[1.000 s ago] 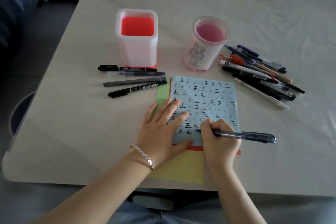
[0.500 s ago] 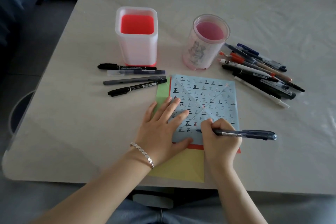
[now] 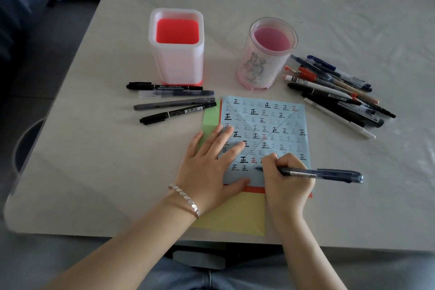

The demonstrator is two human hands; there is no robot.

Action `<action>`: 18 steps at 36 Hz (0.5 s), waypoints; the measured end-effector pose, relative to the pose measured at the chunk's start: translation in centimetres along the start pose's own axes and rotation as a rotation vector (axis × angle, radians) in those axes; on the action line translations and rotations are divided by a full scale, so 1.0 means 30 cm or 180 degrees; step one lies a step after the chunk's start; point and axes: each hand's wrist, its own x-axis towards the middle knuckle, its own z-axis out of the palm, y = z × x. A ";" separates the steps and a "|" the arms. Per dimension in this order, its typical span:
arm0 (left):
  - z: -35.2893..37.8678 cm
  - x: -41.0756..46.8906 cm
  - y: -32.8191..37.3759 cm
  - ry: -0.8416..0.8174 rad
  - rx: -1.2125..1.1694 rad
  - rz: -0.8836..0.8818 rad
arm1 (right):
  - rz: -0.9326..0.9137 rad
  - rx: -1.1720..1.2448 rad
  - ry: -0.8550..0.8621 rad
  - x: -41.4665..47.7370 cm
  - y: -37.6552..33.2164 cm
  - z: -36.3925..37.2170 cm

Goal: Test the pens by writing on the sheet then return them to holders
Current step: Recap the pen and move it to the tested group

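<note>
A light blue sheet covered with written characters lies on coloured papers in front of me. My right hand grips a dark blue pen with its tip on the sheet's lower part. My left hand rests flat on the sheet's left side, fingers straight. A square white holder with a red inside and a round clear pink holder stand behind the sheet, both without pens.
Several black and grey pens lie left of the sheet, below the square holder. A pile of several pens lies to the right of the round holder. Green, yellow and red papers show under the blue sheet. The table's near edge is close.
The pen tip has shifted only slightly on the sheet's lower part. My left hand has stayed flat in the same place.
</note>
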 end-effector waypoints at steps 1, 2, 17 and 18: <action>0.000 0.000 0.000 0.0006 -0.0006 -0.0002 | 0.0002 0.0012 -0.0028 0.000 -0.001 -0.001; 0.000 0.000 0.001 0.0011 -0.0013 -0.0007 | -0.0011 0.0009 -0.0052 0.001 -0.001 0.000; 0.002 0.001 0.001 0.0043 -0.0020 0.0007 | -0.0071 0.0129 -0.0133 -0.003 0.008 0.001; 0.002 0.001 0.001 0.0029 -0.0016 0.0003 | -0.0077 0.0119 -0.0156 -0.004 0.007 0.001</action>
